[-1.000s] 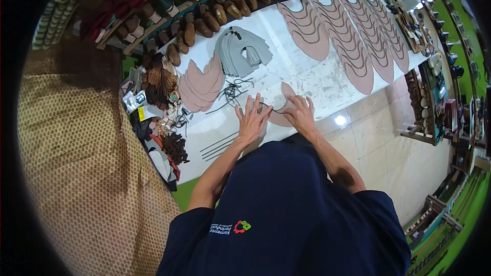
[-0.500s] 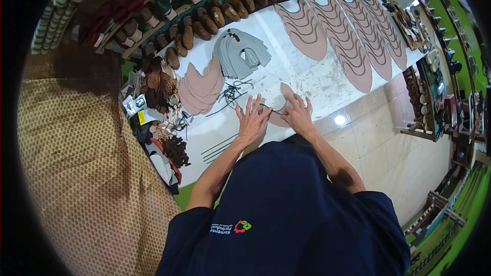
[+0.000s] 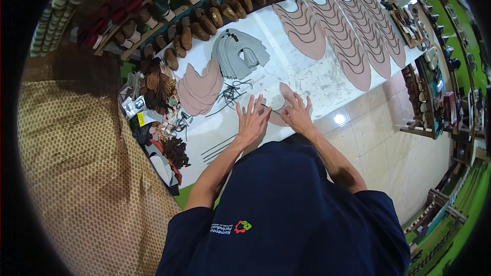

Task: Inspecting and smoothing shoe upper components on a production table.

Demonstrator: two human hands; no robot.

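Note:
A pink crescent-shaped shoe upper piece [image 3: 286,92] lies at the near edge of the table, partly under my hands. A thin dark strip [image 3: 277,111] runs along its inner curve. My left hand [image 3: 252,121] has its thumb and forefinger together on the strip's left part, the other fingers raised and spread. My right hand [image 3: 298,116] pinches at the curve from the other side, fingertips close to my left ones, its outer fingers lifted. Fingers hide part of the strip. Several loose dark strips [image 3: 219,148] lie straight beside my left forearm.
Stacked pink pieces [image 3: 197,94] and grey pieces [image 3: 235,53] lie beyond my left hand, near tangled dark strips [image 3: 232,92]. Overlapping rows of edged pink pieces [image 3: 342,46] cover the far right. Brown shoe lasts [image 3: 215,15] line the back edge; scraps [image 3: 158,89] crowd the left.
The view has shifted very slightly. Both hands stay at the curved edge of the pink piece with barely any finger movement.

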